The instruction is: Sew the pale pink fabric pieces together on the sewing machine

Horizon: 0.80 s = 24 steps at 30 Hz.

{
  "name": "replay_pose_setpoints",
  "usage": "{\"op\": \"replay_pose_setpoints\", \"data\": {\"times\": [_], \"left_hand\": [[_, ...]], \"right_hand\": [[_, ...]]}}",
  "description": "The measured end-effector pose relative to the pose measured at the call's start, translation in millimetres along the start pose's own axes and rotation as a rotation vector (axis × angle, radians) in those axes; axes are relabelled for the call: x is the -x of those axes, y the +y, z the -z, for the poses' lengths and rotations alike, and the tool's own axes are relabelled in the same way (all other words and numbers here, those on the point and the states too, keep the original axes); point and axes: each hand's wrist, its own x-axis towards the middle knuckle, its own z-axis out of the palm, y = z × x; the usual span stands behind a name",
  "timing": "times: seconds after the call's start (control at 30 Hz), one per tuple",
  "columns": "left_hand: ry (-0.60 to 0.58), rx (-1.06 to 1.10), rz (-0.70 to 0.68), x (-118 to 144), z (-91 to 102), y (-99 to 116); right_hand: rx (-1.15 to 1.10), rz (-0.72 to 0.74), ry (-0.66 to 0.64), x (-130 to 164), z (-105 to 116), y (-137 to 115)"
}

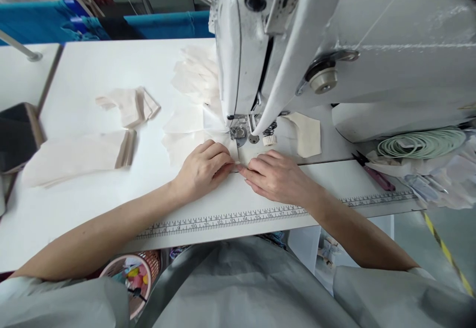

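1. The sewing machine (pixel 334 45) stands at the back of the white table (pixel 92 70).
2. Stacks of cut pieces (pixel 78 157) lie well to the left.
3. The left hand (pixel 203 169) and right hand (pixel 278 176) lie flat, fingertips meeting on the pale fabric piece (pixel 189 137), seemingly pinching its edge.
4. The presser foot (pixel 239 133) sits just beyond the fingers.
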Motion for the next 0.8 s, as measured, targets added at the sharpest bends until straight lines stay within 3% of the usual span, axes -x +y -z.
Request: {"op": "replay_pose_setpoints", "data": {"times": [0.17, 0.53, 0.8], "left_hand": [[0.018, -0.015, -0.019, 0.7, -0.9, -0.2], [0.01, -0.273, -0.173, 4.3, 2.6, 4.3], [-0.006, -0.287, -0.195, 5.5, 2.2, 4.0]], "right_hand": [[-0.031, -0.006, -0.016, 0.3, -0.3, 1.5], [-0.104, 0.0, -0.016, 1.0, -1.0, 3.2], [-0.106, -0.005, -0.025, 1.5, -1.0, 3.2]]}}
